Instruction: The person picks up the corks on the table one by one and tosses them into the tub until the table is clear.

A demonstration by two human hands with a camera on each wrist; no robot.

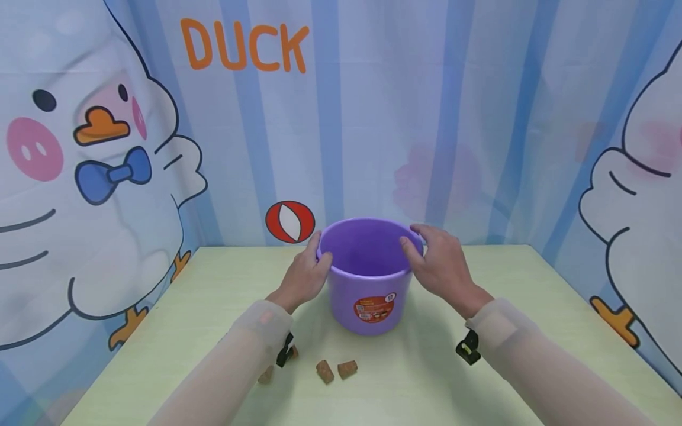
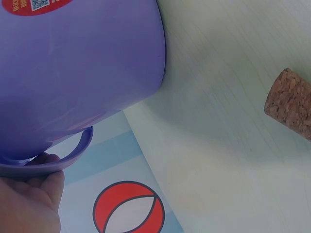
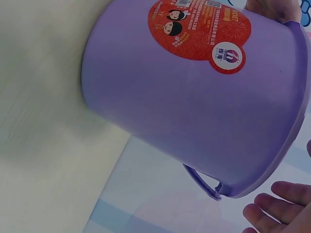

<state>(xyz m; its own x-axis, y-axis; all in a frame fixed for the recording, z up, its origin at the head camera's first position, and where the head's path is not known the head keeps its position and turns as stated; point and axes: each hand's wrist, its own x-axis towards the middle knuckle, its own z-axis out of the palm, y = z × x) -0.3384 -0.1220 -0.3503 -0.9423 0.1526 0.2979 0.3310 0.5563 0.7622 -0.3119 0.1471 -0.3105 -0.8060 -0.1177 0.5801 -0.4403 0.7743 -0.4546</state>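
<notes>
A purple bucket (image 1: 367, 284) with a red oval label (image 1: 375, 309) stands upright on the table. My left hand (image 1: 303, 273) grips its left side at the rim; the left wrist view shows the fingers (image 2: 46, 158) curled at a purple handle loop (image 2: 83, 145). On the other side, my right hand (image 1: 441, 263) is at the rim, thumb toward the opening. Seen from the right wrist, its fingers (image 3: 277, 208) are loosely spread and a little apart from the bucket. Part of the handle (image 3: 201, 183) hangs at the bucket's far side.
Several brown cork stoppers lie in front of the bucket, among them one cork (image 1: 324, 371) and another cork (image 1: 347, 370) beside it. Some are partly behind the left sleeve (image 1: 234, 355). A printed curtain (image 1: 373, 106) stands behind the pale table (image 1: 495, 284).
</notes>
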